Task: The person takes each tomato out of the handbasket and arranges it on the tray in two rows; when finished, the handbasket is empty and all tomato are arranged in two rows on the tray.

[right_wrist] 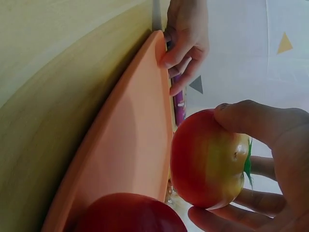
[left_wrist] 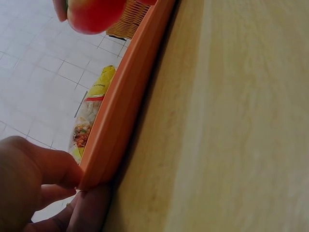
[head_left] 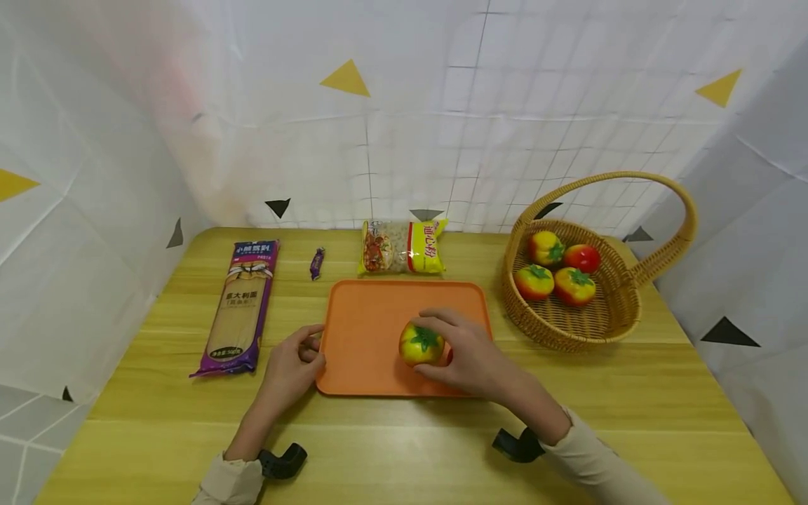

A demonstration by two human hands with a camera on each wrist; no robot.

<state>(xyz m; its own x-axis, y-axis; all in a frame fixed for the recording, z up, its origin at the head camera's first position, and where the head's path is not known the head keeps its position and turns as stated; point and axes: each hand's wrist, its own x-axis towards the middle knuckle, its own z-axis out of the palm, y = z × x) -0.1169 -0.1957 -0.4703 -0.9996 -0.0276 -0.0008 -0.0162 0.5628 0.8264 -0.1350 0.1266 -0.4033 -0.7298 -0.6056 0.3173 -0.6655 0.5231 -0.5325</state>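
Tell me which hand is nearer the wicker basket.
Right. The right hand is over the right side of the orange tray, left of the wicker basket; the left hand is at the tray's left edge, farther away.

tray (head_left: 366, 337): orange | fruit (head_left: 414, 345): yellow-red, green-leaved | basket (head_left: 544, 330): tan, woven | backdrop (head_left: 410, 161): white, gridded

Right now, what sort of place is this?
Probably a makeshift filming or test booth: patterned white sheeting rises behind and beside the wood-grain table, and black devices show at both wrists.
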